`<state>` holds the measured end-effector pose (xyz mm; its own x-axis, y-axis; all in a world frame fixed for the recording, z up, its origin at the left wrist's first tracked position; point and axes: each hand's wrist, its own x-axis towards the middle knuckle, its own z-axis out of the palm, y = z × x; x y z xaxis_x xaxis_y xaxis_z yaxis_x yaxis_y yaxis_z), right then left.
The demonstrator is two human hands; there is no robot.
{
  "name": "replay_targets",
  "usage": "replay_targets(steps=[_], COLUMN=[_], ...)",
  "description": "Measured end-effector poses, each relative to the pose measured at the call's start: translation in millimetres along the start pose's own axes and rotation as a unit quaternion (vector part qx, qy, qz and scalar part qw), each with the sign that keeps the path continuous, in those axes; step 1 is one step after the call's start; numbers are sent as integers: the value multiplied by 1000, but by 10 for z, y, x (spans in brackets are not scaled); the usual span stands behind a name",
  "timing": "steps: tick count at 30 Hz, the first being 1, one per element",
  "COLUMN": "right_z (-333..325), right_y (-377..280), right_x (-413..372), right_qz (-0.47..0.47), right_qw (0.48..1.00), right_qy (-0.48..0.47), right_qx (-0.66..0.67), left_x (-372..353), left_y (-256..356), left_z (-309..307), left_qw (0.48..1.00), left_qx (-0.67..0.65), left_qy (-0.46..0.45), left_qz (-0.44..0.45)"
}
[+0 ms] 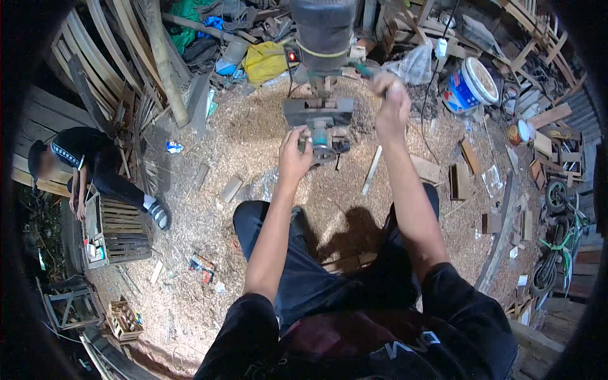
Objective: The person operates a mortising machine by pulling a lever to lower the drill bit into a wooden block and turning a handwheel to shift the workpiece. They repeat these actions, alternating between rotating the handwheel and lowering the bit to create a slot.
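A power router (323, 50) is held upside down in front of me, its flat base plate (318, 111) and teal collet (322, 138) facing me. My left hand (296, 155) is at the collet, fingers curled around something small beside it. Higher up to the right, my right hand (391, 104) is closed around a thin tool handle (362, 68) that reaches toward the router body. I sit on the sawdust-covered ground (253, 133) with my knees drawn up on either side.
Another person (88, 168) in black sits at the left beside a wooden crate (117, 231). Curved wood slats (101, 57) lean at the upper left. A blue-and-white bucket (470, 85), a yellow bag (266, 60), wood offcuts and small crates lie scattered around.
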<state>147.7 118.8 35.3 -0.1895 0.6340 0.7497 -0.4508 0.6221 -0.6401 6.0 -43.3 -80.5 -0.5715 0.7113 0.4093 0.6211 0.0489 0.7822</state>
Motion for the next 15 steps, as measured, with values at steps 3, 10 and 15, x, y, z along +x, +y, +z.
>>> replay_targets(steps=[3,10,15], right_z=[108,8,-194], right_y=[-77,86,641], right_x=[349,482,-425], right_qz=[-24,44,125], right_qw=[992,978,956], right_qy=[-6,-8,-75], right_qx=[-124,-205,-255], left_x=[-130,-411,-618], left_y=[-135,-617,-1017], left_z=[33,275,513], left_qw=[999,973,932], left_qx=[23,182,258], left_qy=[-31,-118,-180], left_qz=[-12,-74,-181])
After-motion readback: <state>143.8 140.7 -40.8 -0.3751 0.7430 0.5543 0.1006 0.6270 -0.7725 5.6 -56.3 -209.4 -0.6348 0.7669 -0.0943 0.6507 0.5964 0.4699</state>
